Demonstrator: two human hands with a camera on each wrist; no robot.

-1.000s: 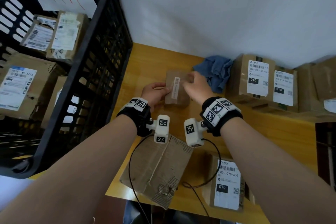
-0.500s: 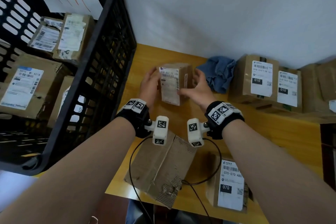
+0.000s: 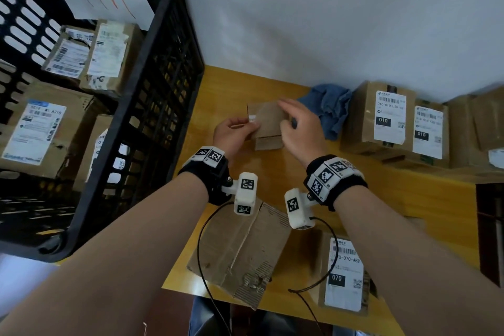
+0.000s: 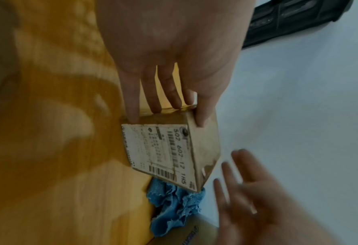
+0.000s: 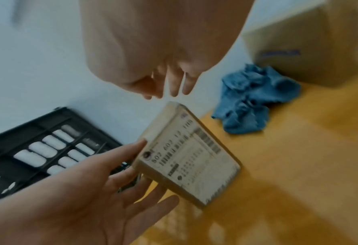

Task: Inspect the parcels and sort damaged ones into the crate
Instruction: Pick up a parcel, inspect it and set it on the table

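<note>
Cardboard parcel tilted in left hand grip, right hand released, fingers straight beside it

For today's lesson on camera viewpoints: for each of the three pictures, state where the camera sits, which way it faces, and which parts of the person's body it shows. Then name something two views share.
Head: worn on the head, facing forward and down at the wooden table; shows both forearms, left hand and right hand.
Left wrist: looks along the left hand at the small labelled parcel it pinches; the right hand shows, blurred.
Right wrist: looks along the right hand, fingers clear of the parcel, towards the black crate; the left hand shows.
Shared: both wrist views show the parcel's label and the blue cloth.
</note>
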